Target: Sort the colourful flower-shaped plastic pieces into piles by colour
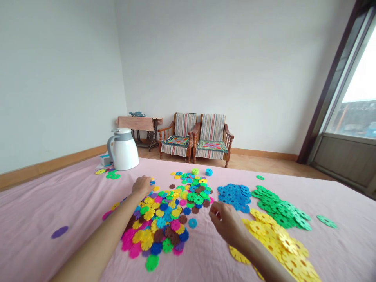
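My left hand reaches to the far left edge of a mixed heap of small slotted plastic discs. Its fingers curl downward, and a blue disc shows right at the fingertips; what they grip is hidden. My right hand hovers between the mixed heap and the sorted piles, its fingers bent in toward the thumb. Anything inside that pinch is too small to make out. Close by lie a pile of blue discs and a pile of large yellow discs, partly covered by my right forearm.
Green discs form a pile at the right on the pink cloth. A white jug stands at the back left, beside a few loose discs. One purple disc lies far left. Two wooden chairs are beyond the table.
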